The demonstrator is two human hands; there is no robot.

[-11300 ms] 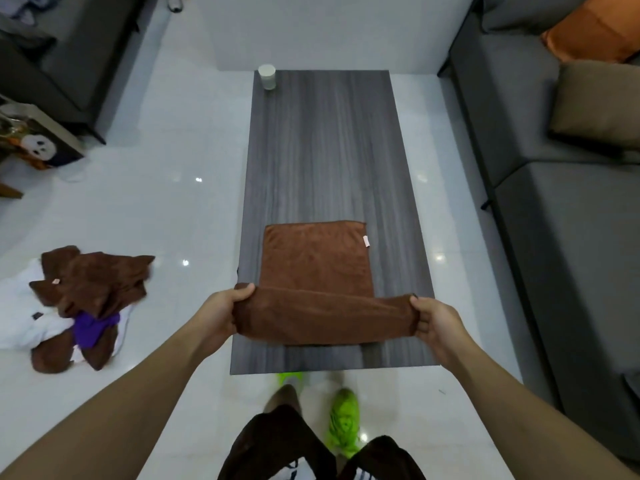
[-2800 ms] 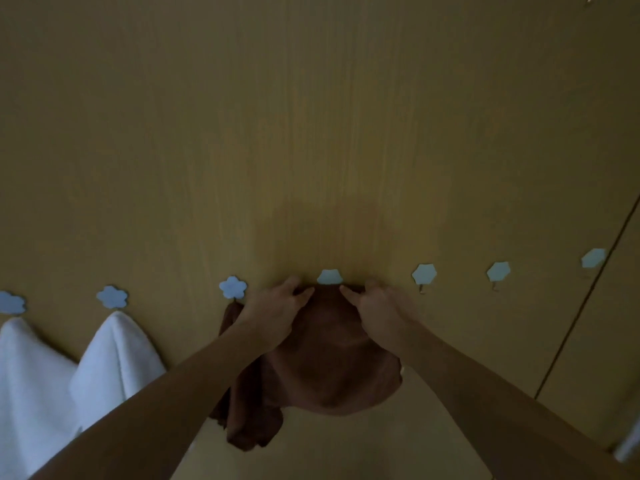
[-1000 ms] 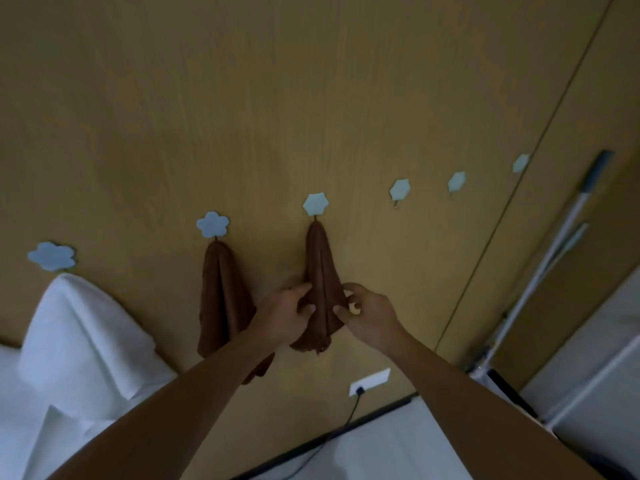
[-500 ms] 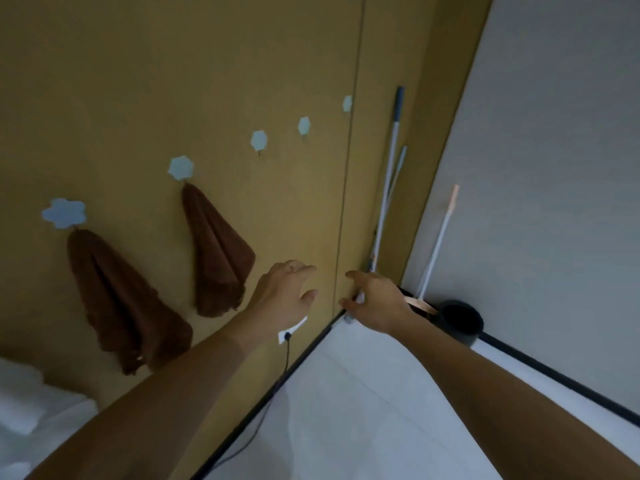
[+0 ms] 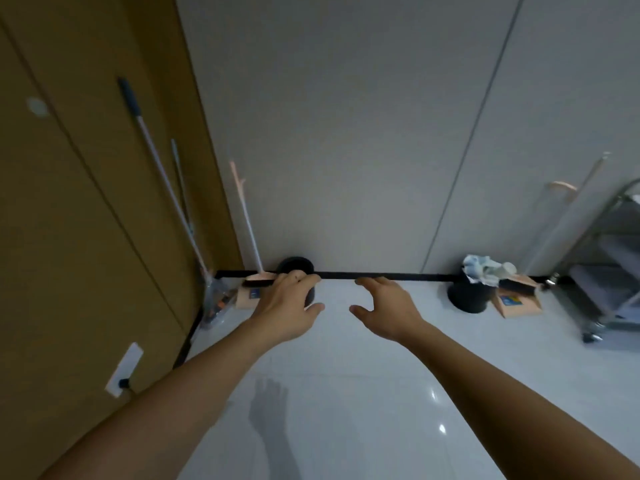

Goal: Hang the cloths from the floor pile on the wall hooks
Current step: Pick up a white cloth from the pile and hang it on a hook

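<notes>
Hook (image 5: pixel 36 106) well left of hands (image 5: pixel 287 308).

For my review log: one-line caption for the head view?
Both hands, left and right, open and empty above the white floor.

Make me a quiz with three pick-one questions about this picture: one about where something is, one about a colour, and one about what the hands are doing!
1. Where is the bin stuffed with paper?
A. By the grey wall, right of both hands
B. Against the brown wall
C. Between the hands

2. What colour is the floor?
A. Brown
B. White
C. Green

3. What are the hands doing?
A. Both grip a cloth
B. One holds a broom
C. Both are open and hold nothing

Answers:
1. A: the bin stands at the foot of the grey wall, right of the right hand.
2. B: the floor is glossy white tile.
3. C: the left hand and the right hand have loose fingers with nothing in them.
</notes>
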